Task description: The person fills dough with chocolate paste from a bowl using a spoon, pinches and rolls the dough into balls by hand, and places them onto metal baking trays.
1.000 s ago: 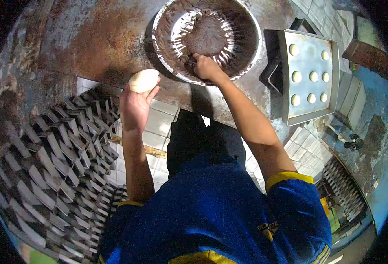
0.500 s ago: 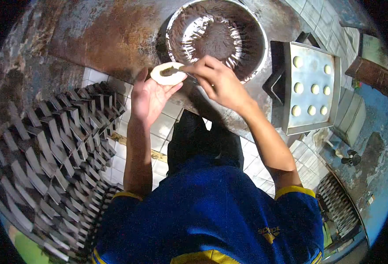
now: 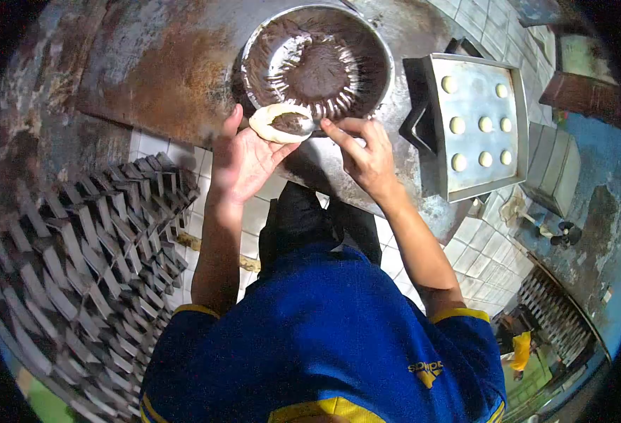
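Note:
My left hand [image 3: 245,162] is palm up, its fingers cupped under a flattened oval of pale dough [image 3: 262,120]. Dark brown filling [image 3: 288,123] lies in the hollow of that dough. My right hand [image 3: 369,151] pinches the handle of a metal spoon [image 3: 307,127], whose bowl rests at the filling on the dough's right side. Just beyond both hands stands a large metal bowl [image 3: 388,70], its inside smeared with brown filling and a mound of it at the bottom.
To the right, a square metal tray [image 3: 481,187] carries several round dough balls [image 3: 485,124] in spaced rows. The worn metal table [image 3: 162,63] extends to the left. Rows of angled metal pieces [image 3: 92,247] fill the lower left. A person in yellow [image 3: 522,349] shows at the lower right.
The dough has tilted and its edges now curl up around more filling. My right hand has drawn back to the right with the spoon. The view has shifted, moving bowl and tray leftward.

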{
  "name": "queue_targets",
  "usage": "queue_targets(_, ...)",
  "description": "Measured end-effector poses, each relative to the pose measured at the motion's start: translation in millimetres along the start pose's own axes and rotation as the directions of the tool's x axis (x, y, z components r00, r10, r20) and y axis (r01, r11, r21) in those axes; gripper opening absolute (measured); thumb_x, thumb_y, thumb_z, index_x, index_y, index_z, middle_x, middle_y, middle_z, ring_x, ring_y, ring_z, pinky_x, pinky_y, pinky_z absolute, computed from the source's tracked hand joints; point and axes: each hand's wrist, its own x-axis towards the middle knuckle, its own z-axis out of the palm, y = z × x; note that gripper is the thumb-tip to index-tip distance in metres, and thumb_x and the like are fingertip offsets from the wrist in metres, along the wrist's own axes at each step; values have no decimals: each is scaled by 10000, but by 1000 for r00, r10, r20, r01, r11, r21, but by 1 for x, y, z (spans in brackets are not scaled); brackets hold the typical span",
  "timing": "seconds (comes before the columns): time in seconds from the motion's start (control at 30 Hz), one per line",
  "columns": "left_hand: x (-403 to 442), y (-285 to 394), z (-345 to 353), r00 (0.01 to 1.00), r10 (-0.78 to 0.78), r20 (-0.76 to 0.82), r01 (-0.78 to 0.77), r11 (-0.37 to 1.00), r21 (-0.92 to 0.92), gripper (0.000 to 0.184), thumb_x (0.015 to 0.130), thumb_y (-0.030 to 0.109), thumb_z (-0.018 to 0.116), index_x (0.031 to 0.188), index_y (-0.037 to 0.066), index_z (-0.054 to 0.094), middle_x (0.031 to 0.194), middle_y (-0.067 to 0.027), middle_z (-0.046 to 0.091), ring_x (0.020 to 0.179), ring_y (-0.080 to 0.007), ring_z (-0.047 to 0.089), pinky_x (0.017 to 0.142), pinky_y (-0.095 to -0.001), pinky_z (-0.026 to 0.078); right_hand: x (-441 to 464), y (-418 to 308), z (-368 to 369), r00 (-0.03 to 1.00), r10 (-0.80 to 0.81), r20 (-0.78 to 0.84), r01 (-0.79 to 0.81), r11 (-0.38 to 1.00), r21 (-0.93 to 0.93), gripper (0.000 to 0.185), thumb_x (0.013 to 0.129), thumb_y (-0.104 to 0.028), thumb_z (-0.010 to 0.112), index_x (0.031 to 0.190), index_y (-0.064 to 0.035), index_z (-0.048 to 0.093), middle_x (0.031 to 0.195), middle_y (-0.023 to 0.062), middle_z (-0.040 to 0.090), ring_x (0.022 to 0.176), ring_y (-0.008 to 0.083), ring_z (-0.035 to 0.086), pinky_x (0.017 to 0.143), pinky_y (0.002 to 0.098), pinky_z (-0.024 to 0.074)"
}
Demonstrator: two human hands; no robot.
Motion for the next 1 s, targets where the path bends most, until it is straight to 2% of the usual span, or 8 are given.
queue_targets(0.23, 3, -3, 8, 998, -47, 42, 46, 999, 18, 894, 1070, 643, 385, 1540, -117, 381, 1529, -257, 536, 1394, -356, 558, 1191, -500, 434, -60, 14, -7, 939, 266, -218, -244, 962, 122, 505, 801, 88, 671, 1279, -74, 689, 1098, 128, 670, 1042, 348, 645, 898, 456, 526)
queue_targets(0.37, -4, 8, 24, 985, -99, 140, 88, 993, 77, 912, 1066, 643, 397, 1535, -139, 367, 1527, -275, 530, 1386, -370, 566, 1179, -520, 448, -178, 72, 33, 716, 695, 71, -698, 710, 91, 310, 949, 2, 629, 1257, -18, 659, 1144, 220, 678, 1037, 424, 665, 957, 483, 533)
queue_targets(0.4, -3, 9, 22, 977, -140, 161, 135, 990, 43, 898, 1072, 632, 399, 1538, -136, 366, 1523, -284, 533, 1385, -380, 570, 1174, -534, 456, -235, 108, 58, 754, 626, 200, -621, 778, -96, 320, 947, -78, 681, 1260, -14, 659, 1158, 219, 686, 1108, 442, 665, 989, 483, 546)
queue_targets(0.5, -1, 7, 32, 968, -219, 120, 201, 969, 147, 875, 1084, 611, 389, 1540, -136, 363, 1518, -294, 537, 1388, -385, 572, 1171, -541, 462, -193, 85, 22, 646, 646, 407, -691, 721, -47, 410, 923, -195, 772, 1284, -34, 664, 1202, 219, 680, 1188, 447, 641, 1067, 487, 514)
queue_targets(0.53, -1, 7, 34, 958, -245, 150, 219, 960, 175, 849, 1096, 593, 380, 1540, -130, 366, 1506, -289, 553, 1357, -379, 605, 1153, -542, 483, -174, 79, 15, 803, 535, 261, -551, 834, -15, 536, 885, -299, 836, 1332, -59, 663, 1265, 208, 669, 1225, 428, 625, 1095, 488, 496)
queue_targets(0.7, 5, -7, 48, 855, -448, 262, 356, 874, 331, 848, 1100, 621, 353, 1542, -103, 376, 1495, -254, 571, 1344, -345, 620, 1154, -525, 485, 10, -20, -104, 939, 115, 323, -278, 807, 521, 1017, 675, -338, 983, 1526, -53, 507, 1469, 168, 556, 1413, 352, 511, 1191, 453, 424)
queue_targets(0.87, 8, -22, 70, 782, -557, 279, 369, 775, 514, 798, 1113, 603, 348, 1513, -84, 418, 1448, -226, 616, 1299, -303, 658, 1160, -472, 485, 44, -29, -126, 831, -95, 548, -97, 945, 312, 999, 650, -297, 976, 1511, -59, 527, 1362, 185, 581, 1303, 398, 556, 1112, 469, 483)
queue_targets(1.0, 6, -14, 76, 779, -571, 261, 358, 745, 562, 764, 1112, 602, 360, 1476, -60, 474, 1372, -193, 669, 1212, -271, 704, 1083, -424, 541, 45, -29, -130, 900, -79, 428, -147, 871, 468, 826, 674, -286, 973, 1390, -45, 640, 1225, 164, 642, 1171, 363, 642, 1034, 443, 529)
